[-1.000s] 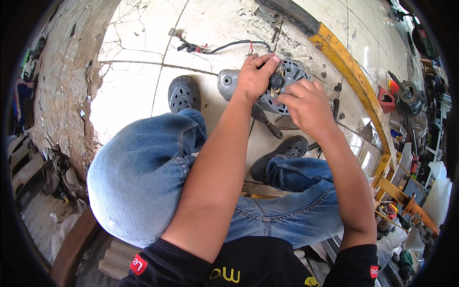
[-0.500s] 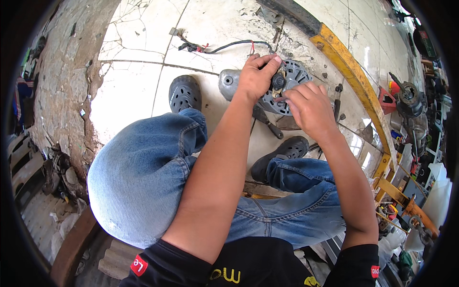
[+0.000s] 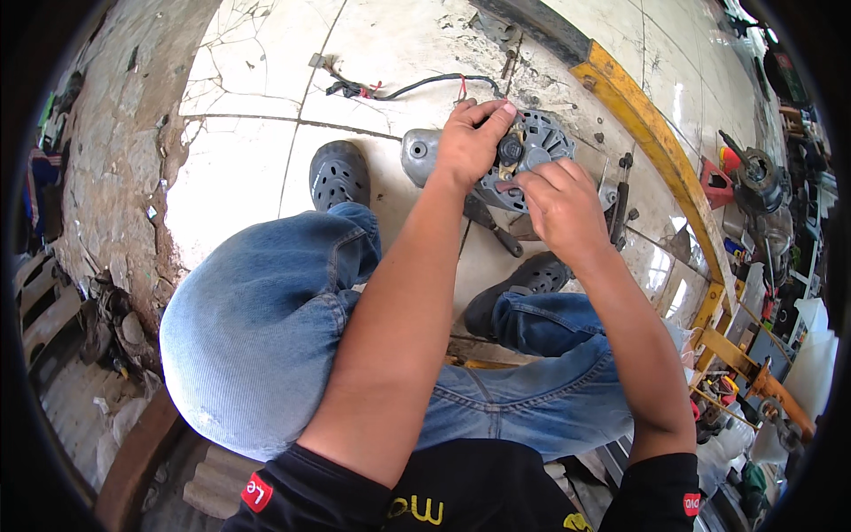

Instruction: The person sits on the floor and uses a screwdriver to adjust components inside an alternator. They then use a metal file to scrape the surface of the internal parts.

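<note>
— On the tiled floor (image 3: 266, 177) between your shoes sits a grey alternator (image 3: 523, 155). Where are your hands?

— Your left hand (image 3: 470, 142) is clamped over its top edge. Your right hand (image 3: 558, 204) rests against its front, fingertips pinched together on a small part I cannot make out. A black cable (image 3: 417, 86) lies just behind it.

Bare tiled floor (image 3: 248, 168) left of alternator (image 3: 532, 151)

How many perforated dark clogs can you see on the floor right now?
2. One clog is left of the alternator; the other clog is below the right hand.
</note>
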Available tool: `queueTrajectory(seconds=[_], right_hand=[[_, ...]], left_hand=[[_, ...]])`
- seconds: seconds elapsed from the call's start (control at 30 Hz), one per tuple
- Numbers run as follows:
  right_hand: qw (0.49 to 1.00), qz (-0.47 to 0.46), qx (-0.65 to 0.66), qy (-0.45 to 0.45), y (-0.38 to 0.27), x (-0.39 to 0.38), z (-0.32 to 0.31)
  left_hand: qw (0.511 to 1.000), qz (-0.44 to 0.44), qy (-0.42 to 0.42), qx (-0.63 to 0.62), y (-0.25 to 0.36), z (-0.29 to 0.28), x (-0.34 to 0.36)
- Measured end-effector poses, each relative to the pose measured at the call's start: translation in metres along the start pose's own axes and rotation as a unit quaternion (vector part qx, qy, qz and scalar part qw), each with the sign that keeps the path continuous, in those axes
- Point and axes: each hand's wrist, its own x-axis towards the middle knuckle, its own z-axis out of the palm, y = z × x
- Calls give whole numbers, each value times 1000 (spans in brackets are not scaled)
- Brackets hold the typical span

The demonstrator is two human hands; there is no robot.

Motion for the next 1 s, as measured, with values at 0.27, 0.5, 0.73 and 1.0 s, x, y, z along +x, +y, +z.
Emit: queueTrajectory(seconds=[0.27, 0.5, 0.73, 1.0], right_hand=[[999, 36, -29, -17, 2, 0, -7], [998, 11, 61, -24, 10, -3, -7], [998, 13, 35, -57, 15, 5, -17], [961, 223, 159, -35, -5, -1, -12]], left_hand=[[1000, 2, 6, 8, 2, 0, -3], [999, -29, -25, -22, -3, -4, 2], [998, -48, -26, -22, 2, -5, 1], [999, -36, -21, -19, -1, -3, 1]])
